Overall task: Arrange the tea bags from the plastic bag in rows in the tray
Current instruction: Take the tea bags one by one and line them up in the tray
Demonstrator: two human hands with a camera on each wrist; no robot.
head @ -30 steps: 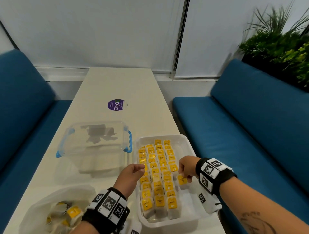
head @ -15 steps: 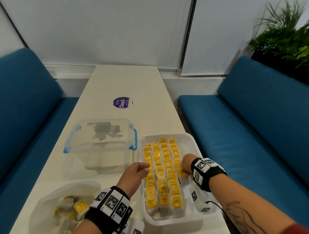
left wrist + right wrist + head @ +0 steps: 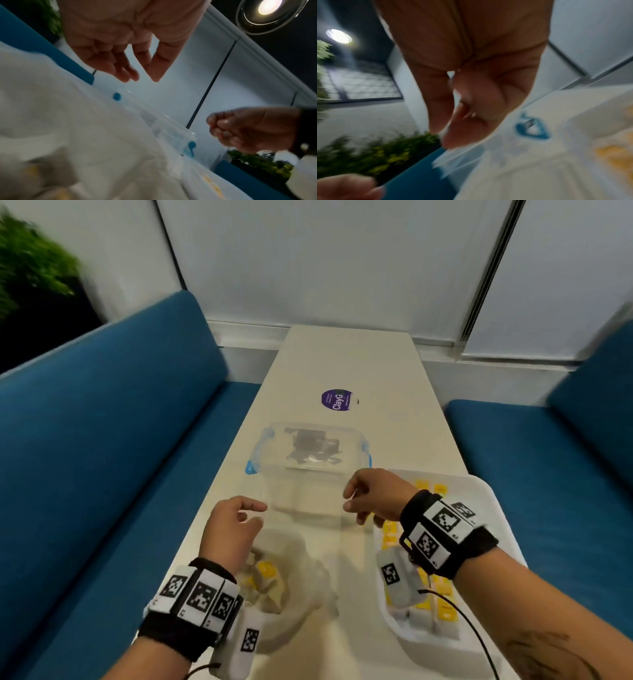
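The white tray sits at the table's right edge with rows of yellow-tagged tea bags in it, partly hidden by my right wrist. The crumpled plastic bag lies in front of me, with loose tea bags inside. My left hand hovers over the bag's far rim, fingers relaxed and apart, holding nothing; its wrist view shows the left hand empty. My right hand hangs left of the tray, above the table, loosely curled and empty. The right wrist view is blurred.
A clear lidded box with blue clips stands just beyond both hands. A purple round sticker is farther up the table. Blue benches run along both sides of the narrow table. A plant is at the far left.
My right hand has left the tray's tea bag rows and swung left toward the plastic bag. My left hand moved over the bag. The head view has turned left.
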